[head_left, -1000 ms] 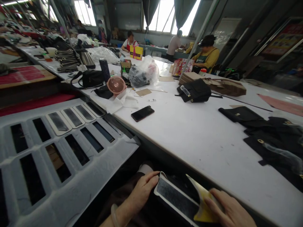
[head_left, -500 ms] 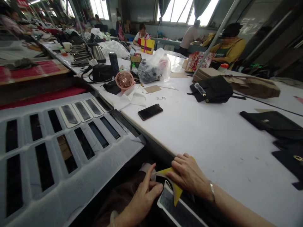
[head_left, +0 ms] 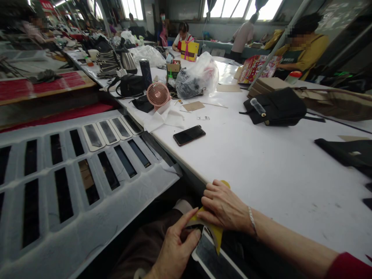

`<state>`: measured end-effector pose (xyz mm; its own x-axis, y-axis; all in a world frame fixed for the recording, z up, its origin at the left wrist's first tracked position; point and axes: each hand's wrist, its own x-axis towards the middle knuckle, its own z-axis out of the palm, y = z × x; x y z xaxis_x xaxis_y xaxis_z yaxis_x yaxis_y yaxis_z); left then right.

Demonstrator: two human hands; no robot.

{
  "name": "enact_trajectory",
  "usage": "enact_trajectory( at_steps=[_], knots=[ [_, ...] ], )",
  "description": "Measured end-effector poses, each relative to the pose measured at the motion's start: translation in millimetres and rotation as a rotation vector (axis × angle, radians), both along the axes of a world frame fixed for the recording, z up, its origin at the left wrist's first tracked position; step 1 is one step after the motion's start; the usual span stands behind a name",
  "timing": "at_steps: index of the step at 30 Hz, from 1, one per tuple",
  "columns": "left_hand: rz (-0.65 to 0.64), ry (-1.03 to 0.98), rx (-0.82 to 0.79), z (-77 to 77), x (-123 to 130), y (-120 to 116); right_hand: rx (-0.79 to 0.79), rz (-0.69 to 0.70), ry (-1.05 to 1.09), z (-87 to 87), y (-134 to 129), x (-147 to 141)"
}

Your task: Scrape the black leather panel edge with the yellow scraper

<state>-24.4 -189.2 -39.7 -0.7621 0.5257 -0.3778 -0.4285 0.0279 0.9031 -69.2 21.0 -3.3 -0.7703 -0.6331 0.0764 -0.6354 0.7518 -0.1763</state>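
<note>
Head view, looking down over a long white worktable (head_left: 255, 166) in a busy workshop. At the bottom centre, above the wearer's lap, both bare hands meet at the upper end of a dark, white-edged panel (head_left: 211, 252), which slants down to the right just off the table's near edge. The right hand (head_left: 222, 207), a silver bracelet (head_left: 252, 221) at its wrist and a red sleeve (head_left: 350, 266) behind, is curled firmly round a curved yellow piece (head_left: 217, 235) that overlaps the panel's end. The left hand (head_left: 179, 246) has its thumb at the panel's end and its forefinger stretched to the yellow piece — whether it grips the panel cannot be told, as its other fingers are hidden

To the left, a pale grey sheet (head_left: 128, 201) has rows of rectangular openings, with white-bordered dark strips (head_left: 93, 135) along its far side. On the table lie a black phone (head_left: 189, 135), a pink fan (head_left: 158, 95) and, farther right, a black bag (head_left: 280, 104) — beyond it sits a person in yellow (head_left: 315, 52)
</note>
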Motion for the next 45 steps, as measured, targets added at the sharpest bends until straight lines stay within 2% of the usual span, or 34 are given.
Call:
enact_trajectory(
  at_steps=[8, 14, 18, 23, 30, 34, 40, 45],
  knots=[
    [-0.025, 0.152, -0.118, 9.1, -5.4, -2.4, -0.01, 0.053, 0.109, -4.7, -3.5, -3.4],
    [-0.126, 0.303, -0.211, 22.0, -8.0, -5.6, 0.015, 0.098, 0.121, -4.0, -6.8, -5.0],
    [-0.19, 0.464, -0.292, 20.3, -9.8, -9.4, 0.011, 0.106, 0.125, -6.8, -6.2, -2.4],
    [-0.3, 0.593, -0.425, 15.2, -12.0, -13.1, 0.0, 0.082, 0.1, -8.4, -2.2, 4.4],
    [-0.418, 0.703, -0.454, 32.0, -17.7, -13.0, -0.002, 0.028, 0.056, -11.1, -1.7, 14.2],
    [-0.462, 0.752, -0.438, 32.6, -19.2, -14.0, -0.002, -0.035, 0.031, -14.8, -2.8, 27.3],
    [-0.508, 0.644, -0.335, 36.0, -25.8, -15.7, -0.002, -0.168, -0.011, -16.0, -8.0, 49.8],
    [-0.396, 0.266, -0.197, 32.4, -36.0, -9.1, 0.009, -0.261, -0.066, -15.8, -11.3, 62.1]
  ],
)
